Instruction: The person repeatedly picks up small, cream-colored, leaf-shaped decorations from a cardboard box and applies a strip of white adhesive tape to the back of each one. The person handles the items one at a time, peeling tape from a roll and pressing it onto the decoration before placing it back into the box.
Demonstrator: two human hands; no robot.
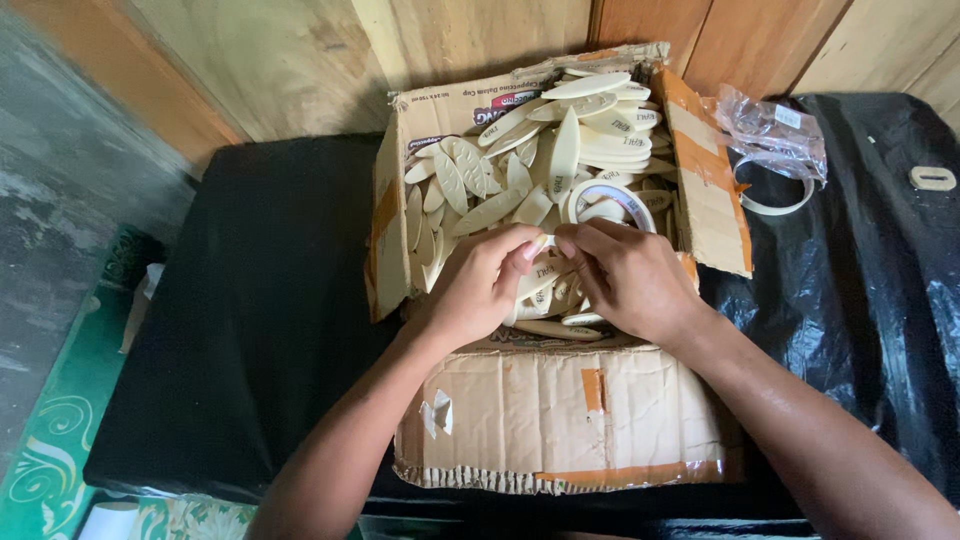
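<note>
Both hands meet over a torn brown cardboard box (pixel 560 420): the left hand (pixel 487 283) and right hand (pixel 625 280) pinch between curled fingers a flat cream oval plastic piece (pixel 543 276). Beyond the fingertips lie heaped matching ovals (pixel 500 180) and a tape roll (pixel 612 203); crumpled clear plastic (pixel 775 130) sits right.

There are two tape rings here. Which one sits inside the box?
The tape roll lying on the cream oval pieces, just above the right hand. The other, a thin empty ring, lies outside the cardboard box on the black sheet, by a clear plastic bag.
</note>
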